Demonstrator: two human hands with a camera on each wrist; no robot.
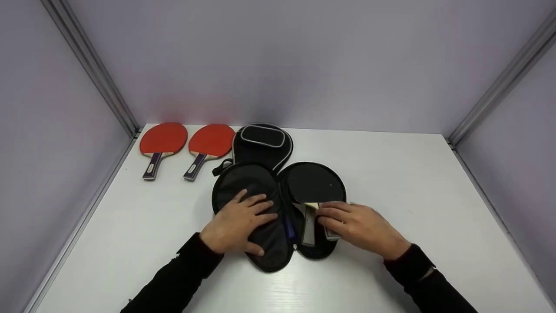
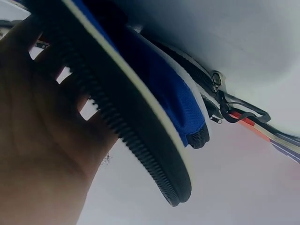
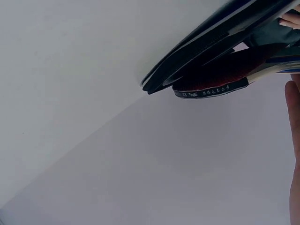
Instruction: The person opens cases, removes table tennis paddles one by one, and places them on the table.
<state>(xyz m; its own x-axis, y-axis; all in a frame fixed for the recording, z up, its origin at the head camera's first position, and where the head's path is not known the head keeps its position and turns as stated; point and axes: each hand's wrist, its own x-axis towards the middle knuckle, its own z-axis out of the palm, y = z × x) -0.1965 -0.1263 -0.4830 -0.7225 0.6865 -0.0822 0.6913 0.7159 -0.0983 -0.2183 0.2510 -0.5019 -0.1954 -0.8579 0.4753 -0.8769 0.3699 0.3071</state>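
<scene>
A black zippered paddle case [image 1: 319, 254] lies spread wide on the table, its blue lining [image 2: 173, 93] showing in the left wrist view. My left hand [image 1: 241, 221], fingers spread, rests on the left half [image 1: 271, 261] of the case. Over the right half is a table tennis paddle [image 1: 316, 182], black face up. Two handles show there; one handle [image 1: 309, 230] is bare, while my right hand [image 1: 354, 224] holds the other handle [image 1: 332, 236], its thumb hidden. In the right wrist view the paddle's edge tape [image 3: 211, 91] appears beside the case.
Two red paddles, a left one [image 1: 164, 139] and a right one [image 1: 212, 141], lie at the table's back left. Another black case [image 1: 263, 150] with white piping lies behind the spread one, partly covered by it. Pale walls [image 1: 304, 65] border the white table [image 1: 417, 182].
</scene>
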